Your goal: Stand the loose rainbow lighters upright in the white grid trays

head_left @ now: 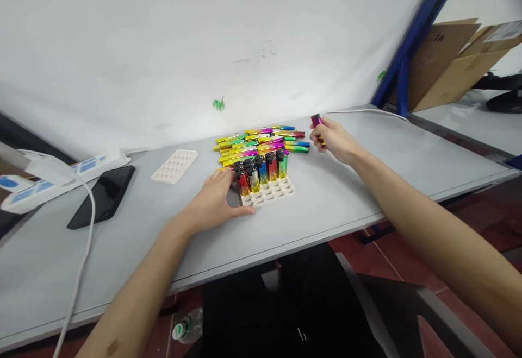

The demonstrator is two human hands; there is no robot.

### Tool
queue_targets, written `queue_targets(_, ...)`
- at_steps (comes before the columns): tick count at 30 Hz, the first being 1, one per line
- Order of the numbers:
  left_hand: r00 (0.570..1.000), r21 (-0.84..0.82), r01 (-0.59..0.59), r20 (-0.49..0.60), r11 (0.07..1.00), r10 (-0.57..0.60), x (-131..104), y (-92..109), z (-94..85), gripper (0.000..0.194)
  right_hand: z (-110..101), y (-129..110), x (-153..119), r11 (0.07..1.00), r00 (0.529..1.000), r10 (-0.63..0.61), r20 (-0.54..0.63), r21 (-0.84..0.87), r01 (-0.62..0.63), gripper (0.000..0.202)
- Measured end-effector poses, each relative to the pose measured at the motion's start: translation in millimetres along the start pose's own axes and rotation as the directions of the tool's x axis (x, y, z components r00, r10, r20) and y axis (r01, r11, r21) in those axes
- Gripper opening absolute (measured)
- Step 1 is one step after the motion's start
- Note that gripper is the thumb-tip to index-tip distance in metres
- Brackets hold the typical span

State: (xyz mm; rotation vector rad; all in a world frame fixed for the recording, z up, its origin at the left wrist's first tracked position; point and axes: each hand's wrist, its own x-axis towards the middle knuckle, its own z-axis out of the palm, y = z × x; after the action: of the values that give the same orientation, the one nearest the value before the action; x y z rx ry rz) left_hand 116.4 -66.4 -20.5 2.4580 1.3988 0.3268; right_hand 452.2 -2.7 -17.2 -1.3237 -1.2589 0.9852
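Observation:
Several shiny lighters with black tops, among them a green lighter (282, 165), stand upright in a white holed tray (269, 194). My left hand (214, 200) is round the tray's left end, its thumb along the front edge and its fingers by the back left lighters. The fingertips are partly hidden behind the lighters. Up and to the right, my right hand (332, 138) is closed round a purple-red lighter (317, 121), held above the table. Behind the tray lies a loose pile of multicoloured lighters (261, 143).
A second white holed tray (175, 166) lies on the grey table (318, 200). Further left are a black phone (101, 196), a white power strip (61, 179) and a white cable (89, 233). A white wall backs the table; cardboard boxes (444, 64) stand beyond a blue frame (408, 48).

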Motion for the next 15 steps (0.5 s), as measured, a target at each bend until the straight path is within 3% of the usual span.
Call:
queue_targets(1,1.0,0.003,-0.002,0.0,1.0,0.002,0,0,0.0,0.063,5,-2,-4,0.996,0.998,0.0,0.055,0.085,-0.005,0.015)
queue_targets(3,1.0,0.008,-0.002,-0.002,1.0,0.002,0,1,0.1,0.064,15,-5,-10,0.98,0.989,0.001,0.148,0.198,-0.03,0.037)
queue_targets(6,1.0,0.003,-0.001,-0.001,1.0,0.001,0,0,0.4,0.064,27,-5,-17,0.964,0.978,0.03,0.206,0.254,-0.083,0.058)
queue_targets(15,1.0,0.015,0.002,0.0,1.0,-0.002,1,1,-0.3,0.061,36,-1,-22,0.946,0.978,0.055,0.2,0.302,-0.115,0.05)
